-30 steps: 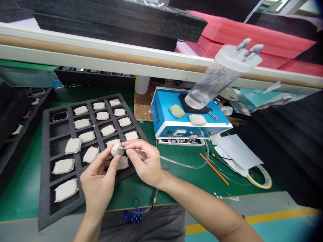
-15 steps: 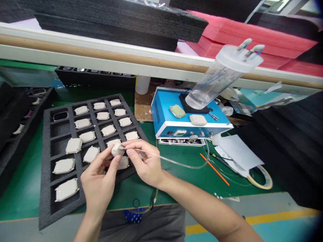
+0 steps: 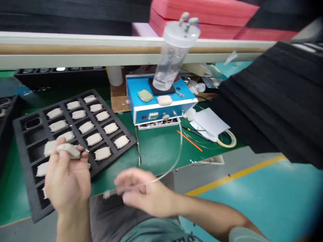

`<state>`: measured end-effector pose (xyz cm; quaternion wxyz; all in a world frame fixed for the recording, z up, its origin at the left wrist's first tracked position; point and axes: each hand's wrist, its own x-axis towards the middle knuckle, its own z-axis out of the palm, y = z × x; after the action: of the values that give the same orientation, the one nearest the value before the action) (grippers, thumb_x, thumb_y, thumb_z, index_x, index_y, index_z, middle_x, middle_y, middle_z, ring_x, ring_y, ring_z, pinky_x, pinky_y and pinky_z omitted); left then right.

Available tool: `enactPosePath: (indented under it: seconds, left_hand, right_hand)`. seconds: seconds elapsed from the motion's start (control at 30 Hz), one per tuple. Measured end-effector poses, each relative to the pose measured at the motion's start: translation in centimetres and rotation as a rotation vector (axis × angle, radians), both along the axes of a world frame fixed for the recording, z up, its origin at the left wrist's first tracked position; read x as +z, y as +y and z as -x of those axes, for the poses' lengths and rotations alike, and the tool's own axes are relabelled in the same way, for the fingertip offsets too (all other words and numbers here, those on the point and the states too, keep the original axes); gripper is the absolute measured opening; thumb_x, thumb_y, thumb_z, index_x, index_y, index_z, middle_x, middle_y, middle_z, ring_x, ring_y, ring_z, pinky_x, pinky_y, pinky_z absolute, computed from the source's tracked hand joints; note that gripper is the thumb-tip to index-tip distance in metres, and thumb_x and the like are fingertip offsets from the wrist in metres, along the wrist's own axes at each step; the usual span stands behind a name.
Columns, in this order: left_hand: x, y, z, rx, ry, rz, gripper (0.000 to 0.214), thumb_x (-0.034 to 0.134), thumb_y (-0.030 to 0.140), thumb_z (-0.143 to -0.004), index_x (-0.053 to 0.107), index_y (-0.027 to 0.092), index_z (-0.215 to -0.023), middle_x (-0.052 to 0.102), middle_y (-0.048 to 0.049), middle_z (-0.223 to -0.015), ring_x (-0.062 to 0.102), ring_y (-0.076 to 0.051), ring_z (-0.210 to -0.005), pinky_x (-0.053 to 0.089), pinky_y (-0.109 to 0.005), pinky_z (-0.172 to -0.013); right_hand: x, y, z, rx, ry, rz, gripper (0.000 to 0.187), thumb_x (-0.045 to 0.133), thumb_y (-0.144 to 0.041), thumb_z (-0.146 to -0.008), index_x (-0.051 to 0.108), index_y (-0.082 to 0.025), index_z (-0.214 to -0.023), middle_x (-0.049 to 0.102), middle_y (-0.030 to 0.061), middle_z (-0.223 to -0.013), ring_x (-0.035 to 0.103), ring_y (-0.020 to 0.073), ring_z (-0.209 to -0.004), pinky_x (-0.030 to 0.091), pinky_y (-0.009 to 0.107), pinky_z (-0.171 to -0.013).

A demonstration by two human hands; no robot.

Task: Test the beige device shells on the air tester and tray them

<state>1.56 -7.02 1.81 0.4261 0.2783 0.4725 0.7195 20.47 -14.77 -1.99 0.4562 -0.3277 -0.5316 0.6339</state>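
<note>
My left hand (image 3: pixel 67 181) holds a small beige plastic housing (image 3: pixel 68 150) by its edges, above the near side of a black foam tray (image 3: pixel 22 164). The tray's pockets hold several more beige housings (image 3: pixel 94 138). My right hand (image 3: pixel 141 195), blurred by motion, sits low near my lap and grips the nozzle end (image 3: pixel 108 194) of a thin clear tube (image 3: pixel 176 154). That tube runs up to the front of a blue box machine (image 3: pixel 158 104). The nozzle and the housing are apart.
A clear plastic cylinder (image 3: pixel 174 53) stands on the blue machine beside two loose housings. White paper (image 3: pixel 208 122), an orange stick (image 3: pixel 189 141) and a tape ring (image 3: pixel 228 139) lie to its right. Black foam sheets (image 3: pixel 277 97) are stacked at right; another black tray (image 3: pixel 60 75) lies behind.
My right hand pulled the tube nozzle out of the housing and dropped toward my lap. My left hand moved left with the housing. The camera view swung to the right.
</note>
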Motion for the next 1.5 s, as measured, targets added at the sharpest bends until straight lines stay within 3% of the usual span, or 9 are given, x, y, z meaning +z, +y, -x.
enactPosePath:
  seconds: [0.1,0.27,0.33,0.53,0.7,0.93,1.13,1.33,1.5]
  left_hand:
    - [1.0,0.3,-1.9,-0.120,-0.078,0.067,0.014,0.086,0.028,-0.082,0.080,0.025,-0.094,0.061,-0.0006,-0.080,0.057,-0.011,-0.074,0.051,-0.018,-0.059]
    - [0.8,-0.5,-6.6,-0.315,-0.137,0.063,0.038,0.098,0.029,-0.068,0.079,0.023,-0.100,0.069,0.0010,-0.088,0.065,-0.009,-0.079,0.053,-0.015,-0.066]
    - [0.4,-1.3,-8.0,-0.385,-0.129,0.078,0.036,0.097,0.035,-0.071,0.078,0.023,-0.099,0.076,-0.0020,-0.098,0.073,-0.014,-0.091,0.057,-0.018,-0.074]
    - [-1.4,-4.1,-9.5,-0.585,-0.253,0.200,0.044,0.090,0.051,-0.079,0.079,0.021,-0.110,0.075,-0.0130,-0.134,0.069,-0.028,-0.128,0.060,-0.031,-0.094]
    - [-2.6,-5.0,-9.8,-0.634,-0.518,0.233,0.056,0.098,0.050,-0.068,0.080,0.020,-0.112,0.076,-0.0051,-0.101,0.072,-0.018,-0.097,0.058,-0.025,-0.078]
    - [-2.4,-5.6,-9.8,-0.647,-0.638,0.221,0.052,0.095,0.049,-0.074,0.076,0.019,-0.112,0.071,-0.0035,-0.091,0.068,-0.016,-0.087,0.056,-0.024,-0.073]
    - [-1.7,-5.4,-10.5,-0.646,-0.671,0.296,0.039,0.070,0.046,-0.100,0.076,0.011,-0.115,0.071,-0.0068,-0.085,0.061,-0.009,-0.064,0.049,-0.018,-0.057]
    - [-1.0,-5.7,-11.0,-0.607,-0.662,0.348,0.052,0.037,0.040,-0.113,0.077,0.007,-0.108,0.070,-0.0104,-0.084,0.056,-0.009,-0.057,0.046,-0.018,-0.053]
    - [-1.1,-6.0,-10.5,-0.604,-0.651,0.358,0.055,0.035,0.039,-0.113,0.078,0.005,-0.104,0.069,-0.0100,-0.079,0.056,-0.009,-0.055,0.046,-0.019,-0.054]
  right_hand:
    - [0.0,-4.3,-7.5,0.419,-0.253,-0.045,0.020,0.074,-0.040,-0.094,0.079,-0.022,-0.101,0.080,0.0000,-0.078,0.076,0.0126,-0.066,0.056,0.018,-0.059]
    - [-0.4,-2.1,-17.8,-0.501,-0.892,0.050,0.020,0.062,-0.032,-0.096,0.077,-0.020,-0.103,0.081,0.0053,-0.091,0.075,0.0187,-0.076,0.057,0.030,-0.071]
    - [-0.8,0.7,-19.1,-0.677,-1.143,0.015,0.022,0.061,-0.029,-0.095,0.077,-0.019,-0.106,0.080,0.0082,-0.097,0.074,0.0219,-0.084,0.056,0.033,-0.079]
    - [-0.3,6.3,-18.5,-0.457,-1.568,0.123,0.023,0.057,-0.033,-0.101,0.075,-0.021,-0.111,0.079,0.0130,-0.113,0.076,0.0292,-0.101,0.052,0.035,-0.080]
    - [0.1,7.2,-17.9,-0.258,-1.733,0.152,0.031,0.044,-0.025,-0.104,0.071,-0.014,-0.113,0.076,0.0205,-0.117,0.076,0.0359,-0.105,0.053,0.042,-0.082]
    - [-0.1,5.7,-17.7,-0.402,-1.667,0.110,0.029,0.041,-0.018,-0.101,0.066,-0.011,-0.112,0.073,0.0257,-0.116,0.075,0.0380,-0.101,0.053,0.045,-0.080]
    - [2.1,2.6,-17.8,-0.823,-1.019,-0.073,0.012,0.050,-0.033,-0.102,0.061,-0.028,-0.099,0.075,0.0089,-0.088,0.072,0.0233,-0.079,0.053,0.037,-0.072]
    - [3.3,0.9,-11.8,-0.481,-0.717,-0.367,0.012,0.059,-0.031,-0.101,0.068,-0.025,-0.095,0.071,0.0000,-0.078,0.063,0.0140,-0.061,0.048,0.026,-0.056]
    - [3.4,1.1,-9.5,-0.396,-0.729,-0.498,0.010,0.060,-0.025,-0.101,0.069,-0.025,-0.095,0.074,-0.0013,-0.080,0.063,0.0121,-0.061,0.046,0.025,-0.056]
